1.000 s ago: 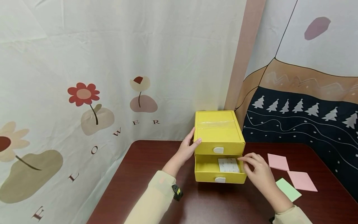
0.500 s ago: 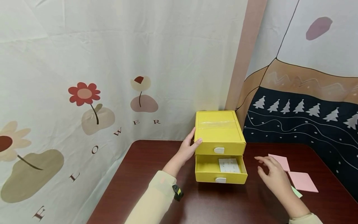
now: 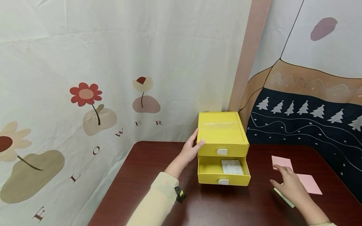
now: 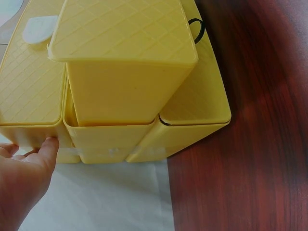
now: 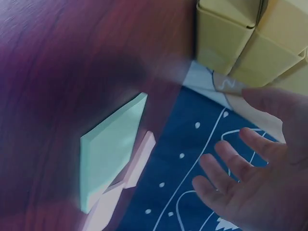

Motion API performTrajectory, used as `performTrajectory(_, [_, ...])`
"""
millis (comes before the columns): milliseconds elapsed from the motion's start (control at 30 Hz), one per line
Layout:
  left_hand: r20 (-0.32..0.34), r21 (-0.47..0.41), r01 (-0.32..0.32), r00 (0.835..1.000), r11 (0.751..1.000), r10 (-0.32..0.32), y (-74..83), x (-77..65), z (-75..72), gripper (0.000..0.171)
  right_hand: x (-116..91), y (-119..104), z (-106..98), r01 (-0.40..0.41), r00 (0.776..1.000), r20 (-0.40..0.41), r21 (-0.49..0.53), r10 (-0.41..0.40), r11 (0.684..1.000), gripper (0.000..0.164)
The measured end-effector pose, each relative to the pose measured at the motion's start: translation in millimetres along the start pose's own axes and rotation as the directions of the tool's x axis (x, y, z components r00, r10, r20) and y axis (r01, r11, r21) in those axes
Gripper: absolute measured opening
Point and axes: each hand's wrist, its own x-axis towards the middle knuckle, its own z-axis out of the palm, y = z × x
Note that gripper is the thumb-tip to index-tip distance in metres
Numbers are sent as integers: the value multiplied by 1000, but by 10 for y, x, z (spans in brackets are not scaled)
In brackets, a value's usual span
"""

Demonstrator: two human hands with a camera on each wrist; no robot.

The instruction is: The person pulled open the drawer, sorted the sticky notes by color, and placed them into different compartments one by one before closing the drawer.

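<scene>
In the head view a yellow drawer box [image 3: 222,133] stands near the back of the table. Its pulled-out drawer [image 3: 210,178] has a white patterned note pad [image 3: 232,167] inside. My left hand [image 3: 188,153] rests against the box's left side, fingers extended, thumb near the front edge; the left wrist view shows the thumb [image 4: 49,148] on the yellow wall. To the right, my right hand [image 3: 291,184] hovers with loosely bent fingers and nothing between them. It partly covers a green note pad [image 3: 285,198], which also shows in the right wrist view.
Two pink note pads [image 3: 311,184] lie at the table's right side, one farther back. In the left wrist view another drawer [image 4: 197,101] with a black loop sits beneath the pulled-out one. Printed cloth [image 3: 181,62] hangs behind the dark red table [image 3: 147,175].
My right hand has left the pulled-out drawer's right edge and moved right, over the green note pad. My left hand stays against the box. The drawer and white pad have not moved.
</scene>
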Motion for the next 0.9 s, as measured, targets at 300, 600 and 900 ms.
performTrajectory(300, [-2,-1,-5,1000,1000,5,4,-4,-7,69,-8,277,31,-25,988,151,-37,30,999,78])
performTrajectory(600, [-4,0,2,1000,1000,-2,11,3,-9,69,-21,523,66,-101,945,306,-64,116,993,97])
performTrajectory(900, [34,8,10,999,1000,-10,385,-185,-69,67,-38,634,102,-171,921,338,-98,195,980,104])
